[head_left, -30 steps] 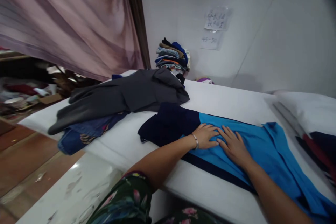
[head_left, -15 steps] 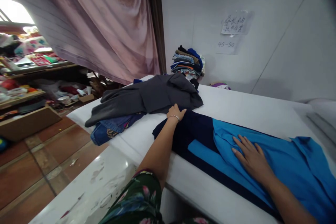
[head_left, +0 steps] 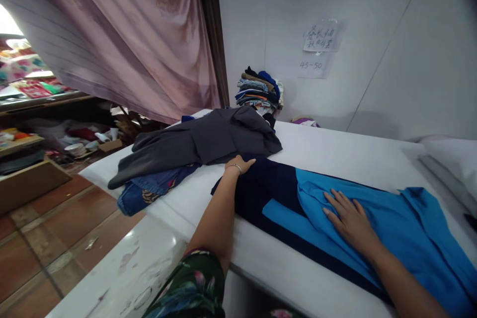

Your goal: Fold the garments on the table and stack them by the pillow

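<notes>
A long garment, bright blue (head_left: 395, 223) and navy (head_left: 272, 179), lies spread along the white table (head_left: 335, 149); its kind is unclear because its right end runs out of view. My left hand (head_left: 239, 164) rests at the upper edge of the navy end, thumb stretched out to the right, other fingers partly hidden. Flat on the blue fabric, fingers spread, lies my right hand (head_left: 350, 221). Just beyond my left hand is a dark grey garment (head_left: 212, 134), heaped over folded blue denim (head_left: 143, 191).
A stack of folded clothes (head_left: 258, 90) stands at the back against the wall. Paper signs (head_left: 318, 37) hang above. A pink curtain (head_left: 160, 35) drapes at the left, near cluttered shelves (head_left: 22, 141). A glossy white surface (head_left: 122, 263) adjoins the table's front edge.
The whole view has shifted slightly, with most things now further left in the picture. Both hands stay at about the same places on the garment.
</notes>
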`<state>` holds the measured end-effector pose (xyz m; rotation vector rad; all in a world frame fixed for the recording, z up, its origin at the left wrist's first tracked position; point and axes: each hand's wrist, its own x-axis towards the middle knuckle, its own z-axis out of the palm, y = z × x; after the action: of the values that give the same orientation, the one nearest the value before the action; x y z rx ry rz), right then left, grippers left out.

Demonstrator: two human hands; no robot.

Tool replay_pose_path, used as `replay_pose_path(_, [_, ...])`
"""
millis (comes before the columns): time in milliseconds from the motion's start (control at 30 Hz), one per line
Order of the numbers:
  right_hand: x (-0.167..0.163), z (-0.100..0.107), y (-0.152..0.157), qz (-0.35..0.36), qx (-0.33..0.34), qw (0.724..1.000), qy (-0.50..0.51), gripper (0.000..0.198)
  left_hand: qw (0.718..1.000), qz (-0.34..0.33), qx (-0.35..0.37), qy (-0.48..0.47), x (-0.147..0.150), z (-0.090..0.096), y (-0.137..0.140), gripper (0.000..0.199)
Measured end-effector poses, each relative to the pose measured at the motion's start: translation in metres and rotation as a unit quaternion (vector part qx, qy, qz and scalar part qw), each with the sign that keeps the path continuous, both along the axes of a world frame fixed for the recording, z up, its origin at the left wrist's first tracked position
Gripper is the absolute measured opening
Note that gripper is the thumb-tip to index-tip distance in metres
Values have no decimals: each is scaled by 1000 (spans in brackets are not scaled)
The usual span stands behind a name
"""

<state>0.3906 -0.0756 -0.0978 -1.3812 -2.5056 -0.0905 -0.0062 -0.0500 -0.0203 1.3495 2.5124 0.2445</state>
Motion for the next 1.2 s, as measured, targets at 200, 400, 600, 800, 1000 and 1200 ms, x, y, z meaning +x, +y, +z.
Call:
replay_pose_path(200, [-1, 4, -1, -11, -19, 1000, -2, 56, 999, -32, 33, -1, 3, 9, 3, 68])
replay_pose_path(400, [-3, 7, -3, -17, -30, 999, 2, 55, 999, -10, 29, 9, 2, 4, 5, 61])
replay_pose_path(600, [-5, 13, -5, -16, -44, 999, -6, 55, 1000, 4, -6, 7, 1, -3, 4, 61])
replay_pose_path(800, [-7, 16, -6, -18, -46, 999, -3, 55, 983, 3, 148, 108, 19, 18, -2, 41])
replay_pose_path(1000, [-7, 19, -7, -15, -51, 999, 1, 55, 967, -189, 139, 96, 71, 1, 5, 41])
replay_pose_path(1200, [-9, 22, -8, -18, -55, 998, 1, 54, 968, -217, 59, 115, 81, -17, 9, 41])
